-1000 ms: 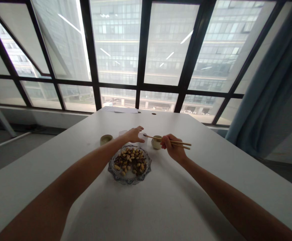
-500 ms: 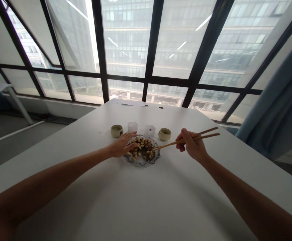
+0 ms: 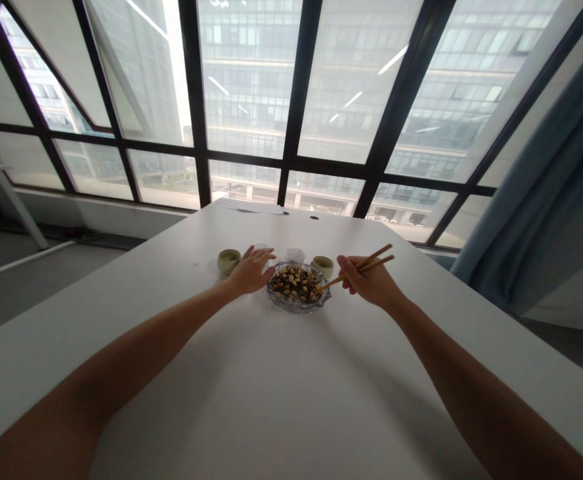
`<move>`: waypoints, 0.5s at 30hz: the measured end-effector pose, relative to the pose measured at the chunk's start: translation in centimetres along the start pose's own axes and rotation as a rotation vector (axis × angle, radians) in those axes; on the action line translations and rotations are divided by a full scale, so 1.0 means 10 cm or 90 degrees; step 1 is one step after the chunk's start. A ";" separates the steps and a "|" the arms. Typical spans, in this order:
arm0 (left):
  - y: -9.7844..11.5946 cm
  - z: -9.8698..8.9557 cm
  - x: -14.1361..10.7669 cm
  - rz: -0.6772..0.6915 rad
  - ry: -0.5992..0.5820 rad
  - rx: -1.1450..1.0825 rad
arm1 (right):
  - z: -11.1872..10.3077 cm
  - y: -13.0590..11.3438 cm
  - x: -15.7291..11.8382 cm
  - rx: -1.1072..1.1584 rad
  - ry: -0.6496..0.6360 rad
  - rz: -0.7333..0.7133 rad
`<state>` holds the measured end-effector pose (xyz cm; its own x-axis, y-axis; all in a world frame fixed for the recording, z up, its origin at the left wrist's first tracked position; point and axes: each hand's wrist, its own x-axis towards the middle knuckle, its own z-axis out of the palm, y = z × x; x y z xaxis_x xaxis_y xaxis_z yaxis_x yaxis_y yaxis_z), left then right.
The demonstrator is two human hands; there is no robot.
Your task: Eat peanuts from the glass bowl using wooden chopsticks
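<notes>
A scalloped clear glass dish (image 3: 299,308) holds a mix of pale nuts (image 3: 291,279) and small dark pieces. At its left rim is my left hand (image 3: 249,272), fingers spread and holding nothing; whether the thumb touches the rim I cannot tell. My right hand (image 3: 364,279) grips a pair of wooden chopsticks (image 3: 379,257) to the right of the dish. Their tips reach into the nuts near the right side; nothing can be made out between them. Behind the dish is a whitish translucent cup (image 3: 295,255), partly hidden. Another translucent cup (image 3: 260,247) is mostly covered by my left fingers.
Two olive-coloured ceramic cups stand behind the dish, a left one (image 3: 227,261) and a right one (image 3: 323,265). White paper (image 3: 249,207) lies at the far end of the white table (image 3: 291,387). Beyond are windows and a blue curtain (image 3: 536,173).
The dish has shifted right and away, closer to the cups. My left hand has gone from over the nuts to the left rim. My right hand has come nearer the dish with the chopsticks.
</notes>
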<state>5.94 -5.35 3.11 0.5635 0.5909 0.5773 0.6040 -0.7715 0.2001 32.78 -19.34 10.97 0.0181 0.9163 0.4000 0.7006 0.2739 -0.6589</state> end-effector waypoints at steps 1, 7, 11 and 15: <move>-0.05 -0.06 -0.02 0.007 0.036 0.033 | 0.00 0.01 0.02 0.003 -0.019 0.008; -0.53 -0.18 -0.18 -0.125 0.214 0.113 | 0.13 0.07 0.12 0.075 -0.066 0.026; -0.74 -0.05 -0.25 -0.276 0.253 0.035 | 0.33 0.11 0.19 0.160 -0.050 0.014; -0.78 0.07 -0.25 -0.338 0.254 -0.070 | 0.45 0.11 0.24 0.210 -0.009 0.001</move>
<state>0.21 -0.64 -0.46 -0.0585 0.7803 0.6226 0.6685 -0.4326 0.6050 30.36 -15.49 8.38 0.0076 0.9200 0.3919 0.4319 0.3505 -0.8310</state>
